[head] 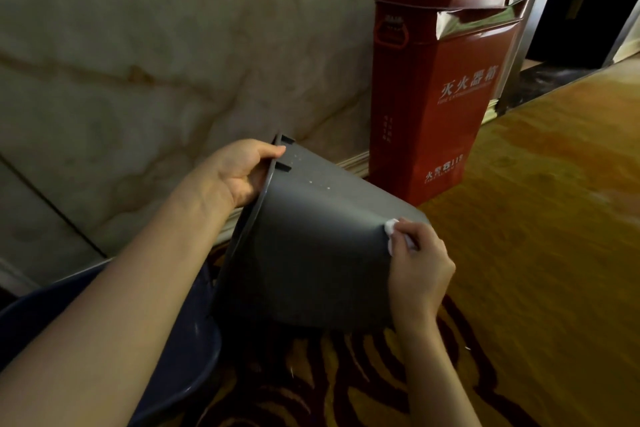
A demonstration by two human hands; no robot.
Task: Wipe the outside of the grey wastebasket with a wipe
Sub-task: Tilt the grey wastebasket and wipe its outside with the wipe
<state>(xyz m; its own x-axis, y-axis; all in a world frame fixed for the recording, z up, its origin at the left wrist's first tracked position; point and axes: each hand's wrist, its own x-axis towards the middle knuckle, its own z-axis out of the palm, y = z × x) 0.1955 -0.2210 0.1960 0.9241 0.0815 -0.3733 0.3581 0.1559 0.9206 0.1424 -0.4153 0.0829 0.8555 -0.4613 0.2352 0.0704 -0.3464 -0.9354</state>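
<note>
The grey wastebasket [311, 246] is tipped on its side in mid-frame, its open rim to the left and its base to the right. My left hand [239, 170] grips the rim at the upper left, thumb over the outer edge. My right hand [420, 267] presses a small white wipe [390, 229] against the outer wall close to the base, and most of the wipe is hidden under the fingers. A few pale specks dot the wall near the rim.
A red fire-extinguisher box [440, 97] stands against the marble wall [156, 62] just behind the basket. A patterned yellow and dark carpet [554, 218] covers the floor. A dark blue round container [180, 350] sits at the lower left under my left arm.
</note>
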